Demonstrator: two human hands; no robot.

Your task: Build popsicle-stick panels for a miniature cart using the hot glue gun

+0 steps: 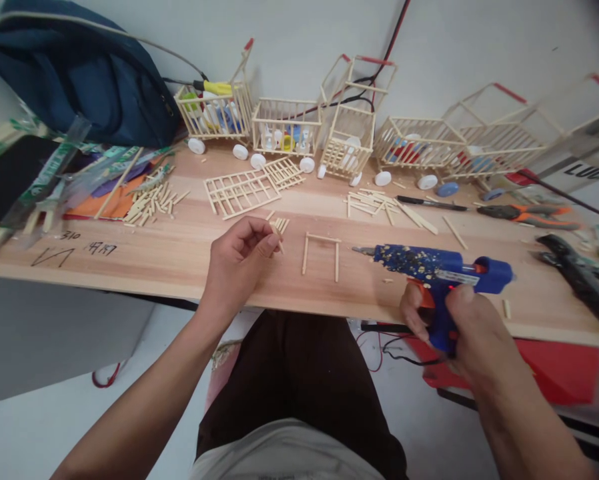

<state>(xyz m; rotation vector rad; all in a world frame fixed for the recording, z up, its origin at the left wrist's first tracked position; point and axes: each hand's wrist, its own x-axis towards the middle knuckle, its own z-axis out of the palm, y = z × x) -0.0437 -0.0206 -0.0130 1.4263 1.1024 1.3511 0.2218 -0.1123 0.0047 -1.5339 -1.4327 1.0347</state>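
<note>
My left hand [239, 257] is closed in a pinch on a short wooden stick [278, 240] just above the wooden table [179, 253]. My right hand [454, 320] grips the handle of a blue glue gun [434, 267], whose nozzle points left. Between the hands lies a three-sided stick frame [321, 253], flat on the table. A few loose short sticks [281, 223] lie just beyond my left fingers.
Several stick-built carts with white wheels [287, 133] line the wall. Flat stick grids [242, 190] and stick piles [152, 200] lie behind. A blue bag [79, 73] sits far left. Pliers [529, 215], a pen [429, 202] and a black tool [579, 280] lie right.
</note>
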